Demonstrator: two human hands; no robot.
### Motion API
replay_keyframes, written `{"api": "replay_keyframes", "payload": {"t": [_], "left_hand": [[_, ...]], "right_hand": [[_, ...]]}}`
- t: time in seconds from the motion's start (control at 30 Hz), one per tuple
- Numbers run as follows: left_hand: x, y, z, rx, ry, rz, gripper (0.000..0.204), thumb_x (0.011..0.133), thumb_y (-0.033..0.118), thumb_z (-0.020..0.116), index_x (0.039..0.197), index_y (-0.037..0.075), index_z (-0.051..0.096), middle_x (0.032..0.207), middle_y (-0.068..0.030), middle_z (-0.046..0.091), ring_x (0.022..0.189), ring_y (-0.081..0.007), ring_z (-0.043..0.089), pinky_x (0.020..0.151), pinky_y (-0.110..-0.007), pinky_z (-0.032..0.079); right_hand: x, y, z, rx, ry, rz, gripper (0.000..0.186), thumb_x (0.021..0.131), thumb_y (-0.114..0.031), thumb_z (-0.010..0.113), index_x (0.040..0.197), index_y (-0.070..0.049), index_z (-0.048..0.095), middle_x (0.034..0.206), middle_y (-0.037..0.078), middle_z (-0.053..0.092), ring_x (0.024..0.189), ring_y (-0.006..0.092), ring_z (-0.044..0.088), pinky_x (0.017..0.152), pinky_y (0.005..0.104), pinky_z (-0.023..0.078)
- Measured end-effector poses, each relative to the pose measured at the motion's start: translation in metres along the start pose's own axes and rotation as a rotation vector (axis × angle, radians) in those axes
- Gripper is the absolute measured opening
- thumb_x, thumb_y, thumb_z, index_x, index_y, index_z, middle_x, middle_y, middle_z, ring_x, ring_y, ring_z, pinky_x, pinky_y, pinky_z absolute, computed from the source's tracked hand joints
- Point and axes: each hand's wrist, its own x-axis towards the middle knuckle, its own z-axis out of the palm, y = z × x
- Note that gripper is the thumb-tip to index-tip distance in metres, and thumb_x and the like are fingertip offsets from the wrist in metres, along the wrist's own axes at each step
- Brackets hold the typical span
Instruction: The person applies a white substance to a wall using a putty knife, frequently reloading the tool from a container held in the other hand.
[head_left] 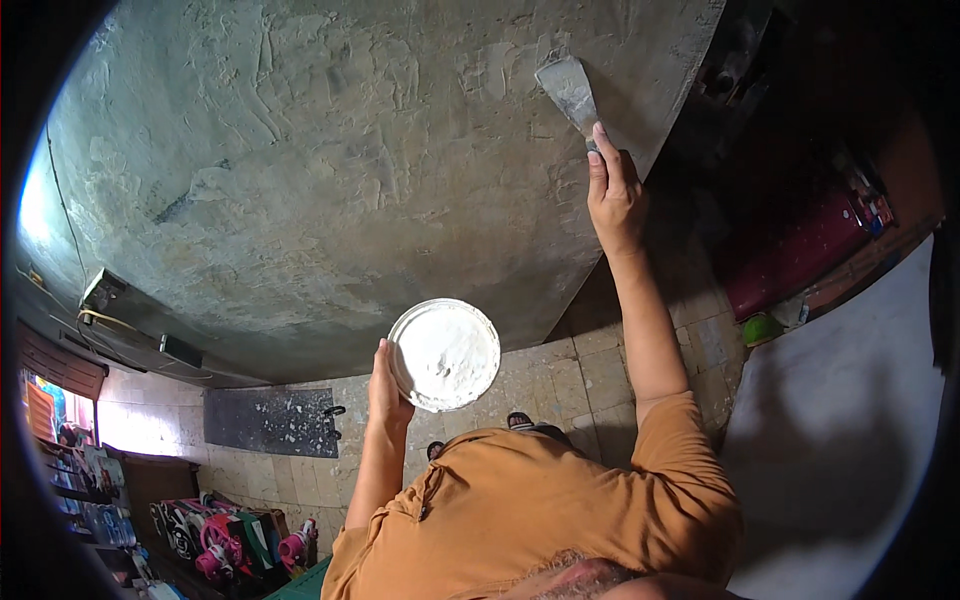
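Observation:
My right hand is raised and grips the handle of a wide metal putty knife, whose blade lies against the grey-green plastered wall. My left hand holds a round white bowl by its rim at chest height. The bowl is filled with white putty. Rough trowel marks and paler patches cover the wall around the blade.
Beige floor tiles lie below, with my sandalled feet on them. A dark mat speckled with white lies at the wall's foot. Pink toys sit at lower left. A red case and a green object are at right.

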Motion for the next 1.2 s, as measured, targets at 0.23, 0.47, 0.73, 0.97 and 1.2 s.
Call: {"api": "replay_keyframes", "payload": {"t": [0.23,0.47,0.73,0.97,1.2], "left_hand": [[0.000,-0.002,-0.002,0.027,0.044,-0.023,0.059,0.108,0.046,0.043,0.143,-0.002,0.050,0.139,-0.0160,0.060,0.126,-0.0270,0.060,0.109,-0.041,0.048],[-0.001,0.001,-0.001,0.035,0.061,-0.032,0.060,0.107,0.046,0.044,0.141,-0.002,0.052,0.137,-0.0164,0.061,0.124,-0.0263,0.062,0.107,-0.040,0.049],[0.004,-0.003,-0.010,0.033,0.039,-0.040,0.061,0.106,0.047,0.048,0.141,-0.004,0.052,0.137,-0.0166,0.061,0.123,-0.0263,0.061,0.106,-0.040,0.050],[0.001,-0.003,-0.003,0.028,0.000,-0.050,0.061,0.106,0.046,0.047,0.141,-0.003,0.052,0.137,-0.0162,0.061,0.124,-0.0268,0.061,0.107,-0.040,0.049],[0.000,-0.002,0.000,0.044,0.014,-0.063,0.059,0.107,0.046,0.046,0.141,-0.003,0.052,0.136,-0.0158,0.062,0.124,-0.0264,0.061,0.107,-0.040,0.049]], "right_hand": [[-0.004,0.004,-0.005,0.098,0.132,-0.048,0.035,0.101,-0.012,0.064,0.135,-0.010,0.062,0.090,0.010,0.067,0.076,0.0261,0.067,0.067,0.0355,0.054],[-0.013,-0.007,0.011,0.069,0.046,0.059,0.035,0.100,-0.012,0.065,0.135,-0.008,0.062,0.095,0.013,0.070,0.079,0.0282,0.071,0.066,0.0374,0.056],[0.005,-0.031,0.013,0.180,0.173,-0.002,0.035,0.101,-0.011,0.063,0.136,-0.007,0.061,0.101,0.015,0.071,0.085,0.0304,0.072,0.070,0.0369,0.058],[-0.035,-0.042,0.021,0.171,0.055,0.157,0.036,0.101,-0.012,0.063,0.137,-0.008,0.060,0.109,0.016,0.072,0.092,0.0338,0.072,0.076,0.0377,0.059],[0.004,-0.055,0.031,0.201,0.099,0.165,0.037,0.103,-0.014,0.061,0.138,-0.006,0.057,0.111,0.018,0.071,0.098,0.0345,0.072,0.079,0.0384,0.060]]}}
